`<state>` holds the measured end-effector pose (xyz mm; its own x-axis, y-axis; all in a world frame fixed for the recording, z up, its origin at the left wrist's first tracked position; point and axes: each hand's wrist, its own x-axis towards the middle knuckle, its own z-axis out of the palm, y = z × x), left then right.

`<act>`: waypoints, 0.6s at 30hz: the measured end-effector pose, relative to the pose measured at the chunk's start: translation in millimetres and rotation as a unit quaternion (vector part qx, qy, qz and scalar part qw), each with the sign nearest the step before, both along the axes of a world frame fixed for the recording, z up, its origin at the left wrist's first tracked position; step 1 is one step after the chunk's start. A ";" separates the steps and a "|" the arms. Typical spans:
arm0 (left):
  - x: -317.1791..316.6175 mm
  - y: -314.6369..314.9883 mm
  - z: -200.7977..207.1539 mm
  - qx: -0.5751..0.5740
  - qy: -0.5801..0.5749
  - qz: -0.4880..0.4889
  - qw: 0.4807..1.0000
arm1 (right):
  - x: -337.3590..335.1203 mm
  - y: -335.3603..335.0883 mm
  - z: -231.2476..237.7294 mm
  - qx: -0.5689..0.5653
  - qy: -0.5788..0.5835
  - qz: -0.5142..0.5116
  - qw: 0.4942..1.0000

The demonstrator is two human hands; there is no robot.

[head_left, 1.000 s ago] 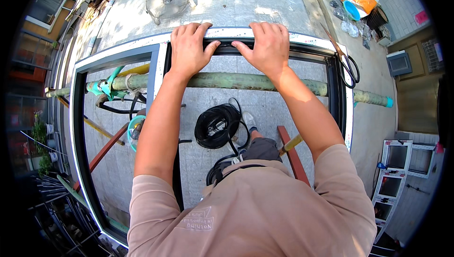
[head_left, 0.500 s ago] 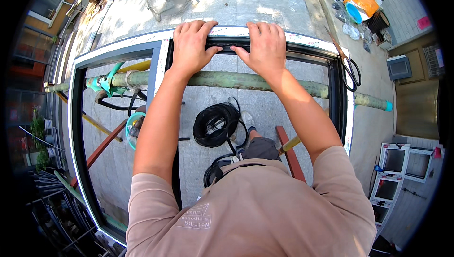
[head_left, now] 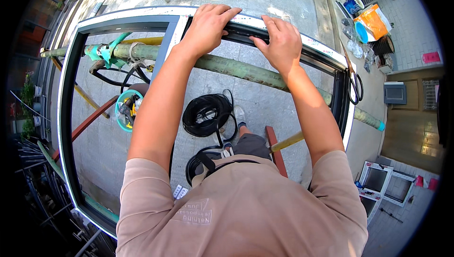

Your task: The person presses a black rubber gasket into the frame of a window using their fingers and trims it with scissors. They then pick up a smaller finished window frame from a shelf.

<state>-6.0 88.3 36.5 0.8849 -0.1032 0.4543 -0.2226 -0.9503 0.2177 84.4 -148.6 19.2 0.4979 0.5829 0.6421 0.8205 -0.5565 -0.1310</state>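
Both hands, left hand [head_left: 208, 25] and right hand [head_left: 280, 43], lie palm-down with fingers curled over the black gasket strip [head_left: 246, 29] along the window frame [head_left: 132, 17] top rail, apparently seating it into its groove.

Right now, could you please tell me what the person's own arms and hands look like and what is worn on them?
Both the left hand and right hand are bare, without gloves, rings or a watch. The forearms are uncovered; short sleeves of a beige T-shirt end above the elbows.
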 end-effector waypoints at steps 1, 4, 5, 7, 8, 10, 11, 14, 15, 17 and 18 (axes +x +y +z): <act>-2.1 3.2 -0.4 -0.010 0.007 -0.004 1.000 | -1.8 0.9 2.0 -0.006 0.002 0.000 1.000; -0.5 11.1 -0.4 -0.029 -0.002 -0.025 0.999 | -5.1 -1.8 8.2 -0.044 0.005 -0.003 0.999; -2.2 11.0 -0.9 -0.037 -0.011 -0.019 0.999 | -5.5 -2.7 9.4 -0.054 -0.001 -0.003 0.999; -14.5 13.6 8.1 -0.068 -0.023 0.000 0.997 | -5.0 -3.2 10.1 -0.086 0.004 -0.001 0.996; -19.4 14.0 15.9 -0.092 -0.023 0.014 0.995 | -4.3 -6.1 8.9 -0.095 0.000 -0.001 0.995; -35.1 21.8 30.7 -0.089 -0.120 0.085 0.985 | -3.1 -7.8 5.8 -0.103 -0.007 -0.003 0.995; -46.8 24.2 41.0 -0.095 -0.139 0.135 0.976 | -4.1 -7.1 4.5 -0.108 -0.014 -0.004 0.994; -68.9 32.6 28.8 -0.140 -0.195 0.248 0.939 | -7.8 -6.2 11.2 -0.094 0.007 0.021 0.995; -77.0 36.3 19.6 -0.161 -0.182 0.278 0.930 | -15.9 -1.8 15.4 -0.065 -0.031 0.033 0.997; -88.0 48.3 -1.0 -0.192 -0.144 0.319 0.917 | -41.5 3.8 24.1 -0.009 -0.110 0.057 0.992; -89.5 49.9 -0.8 -0.204 -0.129 0.320 0.916 | -53.2 1.9 17.2 0.021 0.015 0.023 0.999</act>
